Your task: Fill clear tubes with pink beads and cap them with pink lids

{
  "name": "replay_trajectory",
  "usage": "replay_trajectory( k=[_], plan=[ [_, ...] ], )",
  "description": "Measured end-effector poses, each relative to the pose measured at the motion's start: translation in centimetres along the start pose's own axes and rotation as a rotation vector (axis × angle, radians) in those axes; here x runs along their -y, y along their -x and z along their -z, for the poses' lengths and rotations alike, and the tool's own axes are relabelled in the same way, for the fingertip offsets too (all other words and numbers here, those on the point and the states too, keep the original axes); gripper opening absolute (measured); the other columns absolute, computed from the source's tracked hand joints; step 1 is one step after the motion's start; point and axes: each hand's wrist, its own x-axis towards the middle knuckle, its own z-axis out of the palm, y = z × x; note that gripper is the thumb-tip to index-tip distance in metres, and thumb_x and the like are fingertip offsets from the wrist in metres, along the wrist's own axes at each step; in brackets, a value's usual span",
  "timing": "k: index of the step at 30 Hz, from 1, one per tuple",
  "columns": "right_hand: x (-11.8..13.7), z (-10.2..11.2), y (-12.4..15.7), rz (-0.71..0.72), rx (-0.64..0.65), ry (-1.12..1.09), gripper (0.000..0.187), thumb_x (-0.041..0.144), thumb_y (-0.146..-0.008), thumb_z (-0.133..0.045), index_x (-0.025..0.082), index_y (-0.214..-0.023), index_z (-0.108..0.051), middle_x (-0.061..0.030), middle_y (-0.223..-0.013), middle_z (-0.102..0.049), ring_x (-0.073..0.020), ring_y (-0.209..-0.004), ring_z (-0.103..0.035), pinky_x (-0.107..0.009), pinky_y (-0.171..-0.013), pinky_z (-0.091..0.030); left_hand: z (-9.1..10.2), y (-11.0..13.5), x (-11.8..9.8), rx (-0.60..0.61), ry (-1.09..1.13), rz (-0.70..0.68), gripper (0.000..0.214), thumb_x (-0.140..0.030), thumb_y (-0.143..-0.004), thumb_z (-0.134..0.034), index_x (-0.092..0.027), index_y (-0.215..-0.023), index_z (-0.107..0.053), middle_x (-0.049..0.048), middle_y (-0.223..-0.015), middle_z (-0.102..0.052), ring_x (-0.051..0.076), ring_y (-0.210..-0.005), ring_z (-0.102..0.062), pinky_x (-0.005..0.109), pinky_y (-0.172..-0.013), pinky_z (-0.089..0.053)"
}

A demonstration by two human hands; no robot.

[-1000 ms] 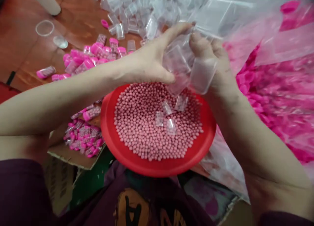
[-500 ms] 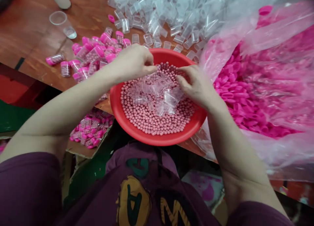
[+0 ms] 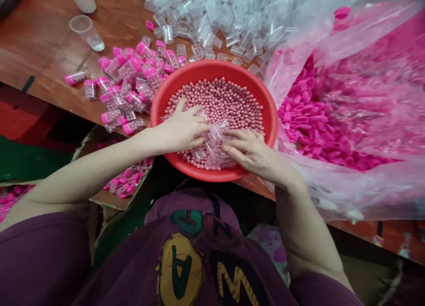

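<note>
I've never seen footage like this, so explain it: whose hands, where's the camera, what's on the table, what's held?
No machine here: a person's bare left hand and right hand, filmed by a camera worn on their head, looking forward and down. Both reach into a red bowl, among clear containers lying on pink beads; whether either hand holds one firmly, I can't tell. On the wooden table, left of the bowl, lie filled, pink-capped containers. Beyond it is a heap of clear containers; to the right, pink caps in a plastic bag.

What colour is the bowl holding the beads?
The bowl is red, best seen in the head view.
</note>
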Motion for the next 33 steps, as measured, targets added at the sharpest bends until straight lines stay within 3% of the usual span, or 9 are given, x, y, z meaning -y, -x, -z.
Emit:
replay_trajectory(
  k=[3,6,11,14,17,20,25,28,33],
  plan=[
    [-1.4,1.0,-1.2,-0.043,-0.163,-0.083,0.04,0.049,-0.116,-0.056,0.027,-0.107,-0.088,-0.0143,-0.124,-0.087,-0.0379,-0.122,-0.081,-0.062,-0.117,-0.062,-0.4,0.9,-0.3,-0.046,0.079,0.016,0.031,-0.023,-0.111,-0.063,-0.029,-0.122,-0.091,0.0093,-0.135,-0.089,0.042,-0.169,-0.053,0.08,-0.142,-0.021],
    [-2.8,1.0,-4.0,-0.121,-0.269,0.024,0.037,0.035,-0.108,-0.058,0.021,-0.128,-0.086,-0.0178,-0.133,-0.084,-0.0394,-0.129,-0.079,-0.06,-0.121,-0.062,0.0,1.1,-0.3,-0.036,0.149,0.056,0.029,-0.023,-0.109,-0.064,-0.03,-0.112,-0.092,0.0062,-0.117,-0.09,0.038,-0.161,-0.06,0.076,-0.144,-0.02],
    [-4.5,0.5,-8.8,-0.046,-0.068,0.167,0.071,0.022,-0.094,-0.065,0.021,-0.164,-0.07,-0.0148,-0.163,-0.074,-0.0401,-0.151,-0.069,-0.062,-0.134,-0.055,1.3,1.0,-0.2,-0.04,0.225,0.081,0.023,-0.03,-0.106,-0.067,-0.029,-0.1,-0.09,0.0016,-0.099,-0.087,0.031,-0.136,-0.074,0.069,-0.143,-0.025],
    [-5.1,0.3,-10.4,-0.119,0.001,0.15,0.048,0.023,-0.087,-0.075,0.023,-0.134,-0.086,-0.0151,-0.129,-0.088,-0.0424,-0.122,-0.08,-0.061,-0.113,-0.065,2.0,0.0,0.0,-0.08,0.283,0.107,0.021,-0.03,-0.102,-0.07,-0.027,-0.098,-0.09,0.0013,-0.093,-0.085,0.026,-0.113,-0.078,0.062,-0.139,-0.037],
    [-5.4,0.2,-10.8,-0.164,-0.046,-0.034,0.027,0.019,-0.086,-0.072,0.025,-0.106,-0.089,-0.0074,-0.098,-0.087,-0.0324,-0.098,-0.081,-0.048,-0.095,-0.065,2.2,-2.1,0.3,-0.168,0.325,0.169,0.024,-0.023,-0.097,-0.068,-0.024,-0.105,-0.092,0.0055,-0.101,-0.086,0.025,-0.106,-0.078,0.049,-0.124,-0.052],
    [-4.6,0.3,-10.6,-0.126,0.005,-0.061,0.038,0.013,-0.083,-0.072,0.026,-0.115,-0.089,-0.0034,-0.1,-0.088,-0.0278,-0.094,-0.078,-0.041,-0.09,-0.061,1.7,-4.7,0.5,-0.184,0.292,0.219,0.034,-0.014,-0.094,-0.064,-0.02,-0.112,-0.092,0.0094,-0.107,-0.086,0.027,-0.107,-0.078,0.042,-0.112,-0.057],
    [-3.3,0.6,-10.6,-0.135,0.149,0.174,0.03,0.014,-0.087,-0.074,0.026,-0.109,-0.091,-0.0069,-0.093,-0.085,-0.0296,-0.087,-0.076,-0.042,-0.083,-0.058,0.4,-6.5,0.4,0.022,0.096,0.283,0.036,-0.005,-0.082,-0.07,-0.019,-0.105,-0.093,0.012,-0.1,-0.085,0.035,-0.113,-0.08,0.047,-0.115,-0.058],
    [-4.1,0.8,-10.2,-0.116,0.056,0.188,0.024,0.016,-0.091,-0.074,0.027,-0.103,-0.091,-0.0094,-0.102,-0.087,-0.0331,-0.101,-0.08,-0.048,-0.097,-0.063,0.2,-5.7,0.8,0.026,0.079,0.264,0.031,-0.004,-0.079,-0.07,-0.021,-0.093,-0.092,0.0097,-0.094,-0.083,0.036,-0.12,-0.079,0.051,-0.121,-0.055],
    [-5.3,1.4,-8.2,-0.156,-0.249,-0.197,0.026,0.026,-0.1,-0.067,0.022,-0.113,-0.089,-0.0104,-0.118,-0.089,-0.0332,-0.114,-0.081,-0.055,-0.115,-0.065,0.4,-5.0,1.1,-0.141,0.312,0.31,0.019,-0.007,-0.083,-0.071,-0.02,-0.078,-0.083,0.0017,-0.072,-0.071,0.023,-0.084,-0.07,0.04,-0.099,-0.058]
  ],
)
